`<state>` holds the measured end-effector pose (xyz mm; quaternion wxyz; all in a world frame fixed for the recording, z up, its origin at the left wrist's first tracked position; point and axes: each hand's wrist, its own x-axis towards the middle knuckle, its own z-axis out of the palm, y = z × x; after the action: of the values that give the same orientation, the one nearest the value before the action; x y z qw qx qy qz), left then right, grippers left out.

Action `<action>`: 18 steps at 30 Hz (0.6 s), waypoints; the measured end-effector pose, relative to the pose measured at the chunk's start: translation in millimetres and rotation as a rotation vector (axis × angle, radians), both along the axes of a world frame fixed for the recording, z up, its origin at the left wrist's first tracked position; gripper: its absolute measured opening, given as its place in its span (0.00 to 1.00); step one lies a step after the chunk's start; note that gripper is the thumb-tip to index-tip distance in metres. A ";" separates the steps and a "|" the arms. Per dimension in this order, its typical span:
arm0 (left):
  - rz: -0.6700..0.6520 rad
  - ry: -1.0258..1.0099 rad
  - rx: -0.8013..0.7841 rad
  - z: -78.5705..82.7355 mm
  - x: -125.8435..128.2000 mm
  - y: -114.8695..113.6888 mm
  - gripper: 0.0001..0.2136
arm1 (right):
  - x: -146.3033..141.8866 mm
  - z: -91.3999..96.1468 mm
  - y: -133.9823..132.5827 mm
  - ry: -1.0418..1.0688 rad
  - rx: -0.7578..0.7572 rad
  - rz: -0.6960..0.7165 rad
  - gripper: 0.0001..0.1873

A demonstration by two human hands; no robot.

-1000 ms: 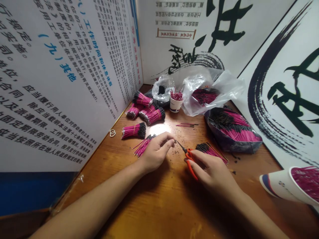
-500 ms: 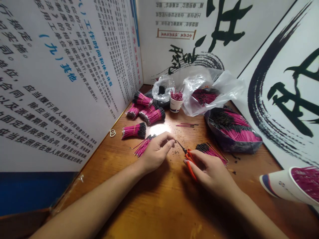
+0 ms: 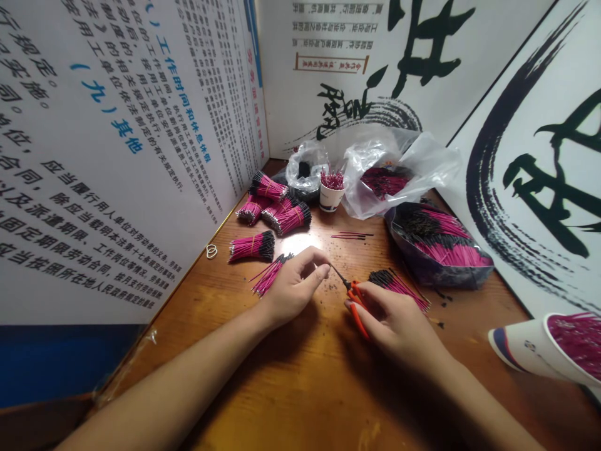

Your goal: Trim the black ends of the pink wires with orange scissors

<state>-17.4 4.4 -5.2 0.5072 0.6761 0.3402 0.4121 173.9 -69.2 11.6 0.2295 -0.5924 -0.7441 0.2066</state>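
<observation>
Left grip (image 3: pixel 298 285) pinched, contents unclear; right grip (image 3: pixel 399 319) wraps orange-handled pliers (image 3: pixel 355 292) — tied bundles (image 3: pixel 292 216) beyond left look done, loose wires (image 3: pixel 398 286) beyond right seem pending.

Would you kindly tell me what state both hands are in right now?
Left hand: closed in a pinch; anything held is too small to tell.
Right hand: holding the orange-handled tool.

We looked from a head-worn camera, above and behind the grip of the right hand (image 3: pixel 398 318) on the orange-handled tool (image 3: pixel 359 321), facing forward and down, near enough that both forearms (image 3: pixel 188 376) crossed the foreground.
</observation>
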 end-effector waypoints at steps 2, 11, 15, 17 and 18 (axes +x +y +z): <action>-0.005 -0.003 0.000 -0.3 0.5 -0.1 0.07 | -0.1 -0.4 0.8 0.004 -0.001 -0.002 0.11; 0.010 0.229 0.101 8.3 -6.8 0.9 0.06 | 16.8 1.2 7.0 -0.063 0.015 -0.120 0.12; 0.105 0.542 0.264 13.2 -15.3 9.1 0.06 | 35.9 -2.0 13.3 -0.331 -0.006 -0.252 0.07; 0.123 0.665 0.299 15.1 -18.8 13.3 0.07 | 41.2 -4.7 14.9 -0.412 -0.014 -0.261 0.06; 0.135 0.729 0.306 15.9 -20.4 15.0 0.07 | 42.5 -6.1 15.2 -0.429 -0.018 -0.257 0.05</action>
<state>-37.8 19.4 10.7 0.2188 0.8218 0.4762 0.2235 216.4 -53.9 5.4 0.0854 -0.7145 -0.6925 0.0520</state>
